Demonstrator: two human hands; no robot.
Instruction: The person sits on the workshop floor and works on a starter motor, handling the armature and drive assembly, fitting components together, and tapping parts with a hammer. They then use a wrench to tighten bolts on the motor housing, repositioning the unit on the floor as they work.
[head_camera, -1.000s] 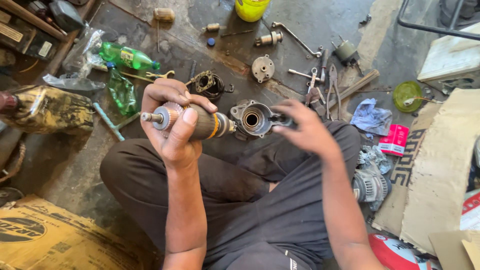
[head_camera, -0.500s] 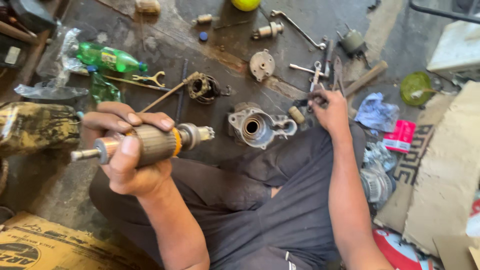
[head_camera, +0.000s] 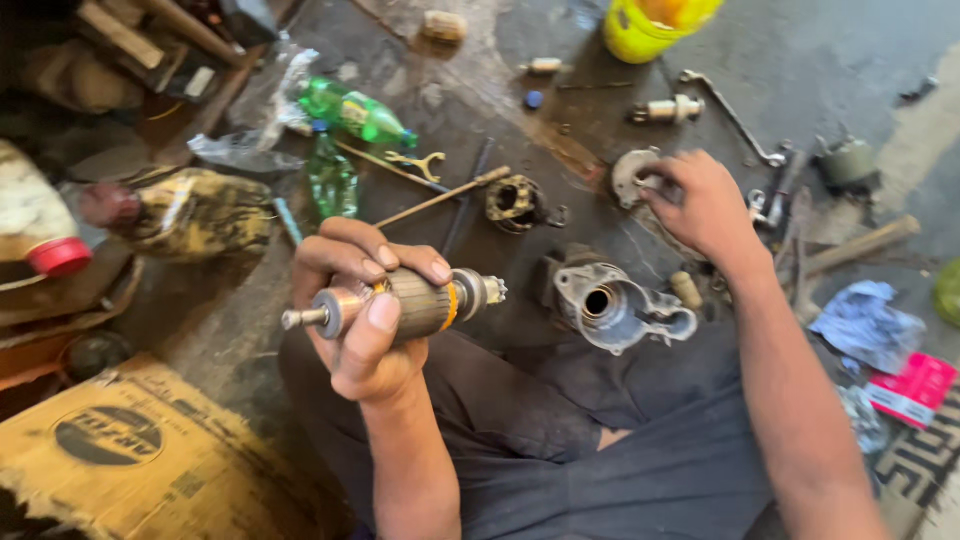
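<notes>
Gripping a motor armature across its copper-coloured drum, the left hand holds it level above the person's lap, fingers curled over the top and thumb pressed on the near side, the plain shaft end pointing left and the small geared end pointing right. Just to the right of that geared end, a grey cast metal housing lies on the floor against the dark trousers, its round bore facing up toward the camera. Further up, the right hand reaches out over the concrete floor with its fingers closed around the edge of a round metal end plate; the hand is somewhat blurred, so whether the plate is lifted or only touched cannot be told. Between the two hands, a dark ring-shaped coil part rests beside a thin rod. Two green plastic bottles lie at the upper left, a yellow container stands at the top, and a worn cardboard box sits at the lower left.
</notes>
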